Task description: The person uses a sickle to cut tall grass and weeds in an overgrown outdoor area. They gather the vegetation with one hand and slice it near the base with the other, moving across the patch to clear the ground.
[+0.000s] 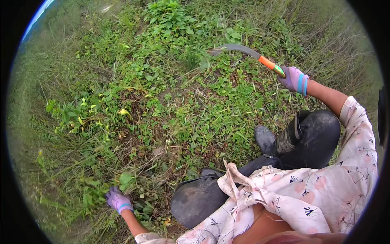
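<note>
My right hand (293, 80), in a purple glove with a blue-striped cuff, grips the handle of a sickle (240, 48). Its curved grey blade reaches left over low green plants, and an orange band (267, 62) wraps the handle near the blade. Out to the lower left, my left hand (118, 201) wears a matching glove and is among leafy weeds (94, 193). Leaves and stems partly hide its fingertips, so whether it holds any stems is unclear. Between the hands lies a patch of low clover-like plants (213, 122).
My bent knees (198, 201) in dark trousers and a dark boot (264, 138) are close to the plants. Taller dry grass (341, 45) stands at the right. A bushy green plant (169, 15) grows at the top, and yellowish leaves (123, 112) show at the left.
</note>
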Motion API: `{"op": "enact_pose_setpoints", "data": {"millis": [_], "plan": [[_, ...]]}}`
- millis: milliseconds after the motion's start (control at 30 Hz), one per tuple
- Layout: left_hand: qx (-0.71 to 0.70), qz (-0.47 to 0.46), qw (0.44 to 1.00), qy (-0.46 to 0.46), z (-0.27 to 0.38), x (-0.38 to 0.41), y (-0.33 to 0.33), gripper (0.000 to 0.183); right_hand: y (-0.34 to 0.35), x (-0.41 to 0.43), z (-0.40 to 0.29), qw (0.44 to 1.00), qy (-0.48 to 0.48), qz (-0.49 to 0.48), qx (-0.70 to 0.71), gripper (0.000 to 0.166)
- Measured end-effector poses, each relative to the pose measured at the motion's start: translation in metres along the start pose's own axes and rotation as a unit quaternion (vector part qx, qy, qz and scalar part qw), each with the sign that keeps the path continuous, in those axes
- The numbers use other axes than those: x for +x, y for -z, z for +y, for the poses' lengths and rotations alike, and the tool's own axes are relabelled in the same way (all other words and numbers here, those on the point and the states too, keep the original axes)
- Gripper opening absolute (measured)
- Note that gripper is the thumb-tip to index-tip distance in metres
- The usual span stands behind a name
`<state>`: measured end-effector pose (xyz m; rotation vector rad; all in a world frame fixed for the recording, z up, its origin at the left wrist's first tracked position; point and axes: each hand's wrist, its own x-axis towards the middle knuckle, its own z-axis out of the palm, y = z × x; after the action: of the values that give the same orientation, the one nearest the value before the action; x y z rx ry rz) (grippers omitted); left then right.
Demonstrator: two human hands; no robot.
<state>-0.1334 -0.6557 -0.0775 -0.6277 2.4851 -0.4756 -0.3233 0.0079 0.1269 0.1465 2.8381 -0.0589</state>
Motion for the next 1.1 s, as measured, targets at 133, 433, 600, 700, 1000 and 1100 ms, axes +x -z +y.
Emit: {"op": "enact_pose_setpoints", "data": {"millis": [133, 433, 600, 700, 1000, 1100], "plan": [[-0.133, 0.140, 0.979, 0.066, -0.039, 0.033, 0.034, 0.076, -0.033, -0.024, 0.040, 0.983, -0.169, 0.015, 0.069, 0.025], [0.051, -0.116, 0.992, 0.001, 0.021, 0.085, -0.053, 0.079, -0.018, -0.068, -0.025, 0.978, -0.143, -0.110, 0.102, 0.023], [0.061, -0.086, 0.994, 0.025, -0.001, 0.129, -0.098, 0.076, -0.005, -0.060, -0.052, 0.974, -0.115, -0.129, 0.145, 0.024], [0.059, -0.106, 0.992, 0.029, 0.005, 0.117, -0.090, 0.082, -0.003, -0.035, -0.062, 0.991, -0.043, -0.088, 0.091, 0.030], [-0.196, -0.145, 0.970, 0.025, -0.003, 0.073, -0.071, 0.110, -0.011, 0.044, -0.109, 0.962, 0.128, -0.240, -0.011, 0.033], [-0.155, -0.148, 0.977, 0.016, 0.015, 0.053, -0.044, 0.103, -0.018, 0.065, -0.118, 0.941, 0.193, -0.276, 0.002, 0.029]]}}
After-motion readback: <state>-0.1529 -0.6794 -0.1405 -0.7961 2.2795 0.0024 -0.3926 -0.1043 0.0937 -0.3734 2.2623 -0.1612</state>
